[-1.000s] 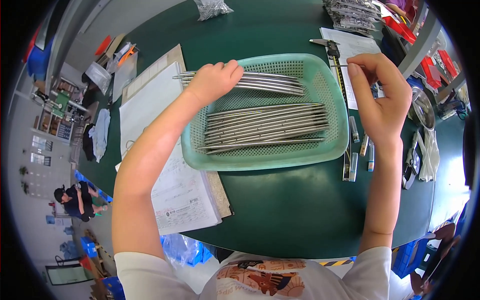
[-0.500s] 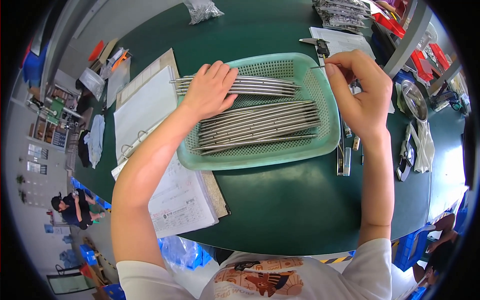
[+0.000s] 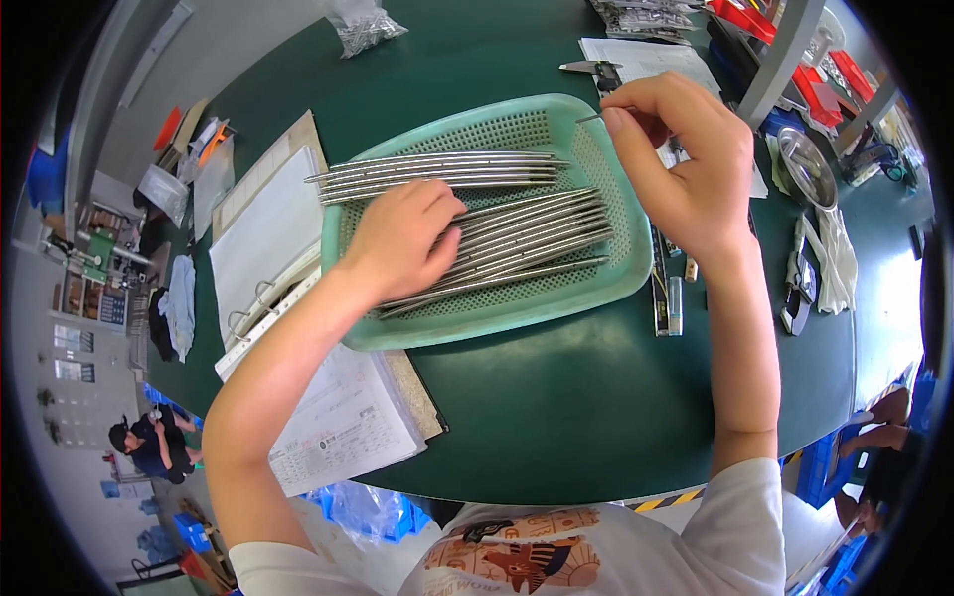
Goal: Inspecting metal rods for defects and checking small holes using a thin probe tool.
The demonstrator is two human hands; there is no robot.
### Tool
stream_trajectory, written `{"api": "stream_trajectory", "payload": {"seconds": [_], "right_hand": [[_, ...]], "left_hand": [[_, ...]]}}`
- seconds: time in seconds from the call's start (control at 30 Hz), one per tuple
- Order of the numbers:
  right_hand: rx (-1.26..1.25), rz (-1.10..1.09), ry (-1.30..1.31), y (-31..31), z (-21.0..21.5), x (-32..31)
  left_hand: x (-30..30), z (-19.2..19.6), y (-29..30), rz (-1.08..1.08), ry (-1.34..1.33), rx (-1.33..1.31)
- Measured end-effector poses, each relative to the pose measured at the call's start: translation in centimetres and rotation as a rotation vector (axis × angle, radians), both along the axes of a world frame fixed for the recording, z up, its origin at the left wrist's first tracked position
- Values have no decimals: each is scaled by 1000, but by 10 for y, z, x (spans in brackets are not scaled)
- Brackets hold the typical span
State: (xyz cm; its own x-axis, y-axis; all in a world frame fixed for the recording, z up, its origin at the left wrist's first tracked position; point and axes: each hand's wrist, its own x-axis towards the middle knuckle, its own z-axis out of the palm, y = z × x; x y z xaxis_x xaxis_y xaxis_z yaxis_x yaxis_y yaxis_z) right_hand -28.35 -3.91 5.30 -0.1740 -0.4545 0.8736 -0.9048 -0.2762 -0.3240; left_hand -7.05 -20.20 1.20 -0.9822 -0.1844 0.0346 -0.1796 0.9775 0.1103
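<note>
A green perforated plastic basket [image 3: 497, 333] holds two groups of slender, slightly bent-looking metal rods. The smaller group [image 3: 477, 169] lies along the far side, its left ends poking over the rim. The larger group [image 3: 537, 235] lies nearer to me, some rods crossing at a slant. My left hand [image 3: 405, 238] rests on the left end of this nearer group, thumb and fingers closed around a rod there; its fingertips are partly hidden. Above the basket's right end, my right hand [image 3: 686, 159] pinches a thin metal pin [image 3: 589, 118] between thumb and forefinger, its tip pointing left.
Left of the basket lies an open ring binder with papers [image 3: 343, 427]. A caliper [image 3: 601, 74] lies on sheets at the far right. Further right are a metal bowl [image 3: 807, 169], a white glove [image 3: 837, 260] and a micrometer-like tool [image 3: 798, 278]. A bag of small metal parts [image 3: 363, 28] lies far back.
My left hand has moved from the far group of rods down onto the nearer group. The right hand still holds the pin. The whole view has shifted slightly.
</note>
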Motion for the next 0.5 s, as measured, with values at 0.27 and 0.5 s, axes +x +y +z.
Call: {"api": "stream_trajectory", "payload": {"seconds": [0.27,0.5], "right_hand": [[5,1,6,-3,-4,4],[1,4,3,0,-3,2]], "left_hand": [[5,-8,12,89,-64,222],[-3,-4,17,170,-160,122]]}}
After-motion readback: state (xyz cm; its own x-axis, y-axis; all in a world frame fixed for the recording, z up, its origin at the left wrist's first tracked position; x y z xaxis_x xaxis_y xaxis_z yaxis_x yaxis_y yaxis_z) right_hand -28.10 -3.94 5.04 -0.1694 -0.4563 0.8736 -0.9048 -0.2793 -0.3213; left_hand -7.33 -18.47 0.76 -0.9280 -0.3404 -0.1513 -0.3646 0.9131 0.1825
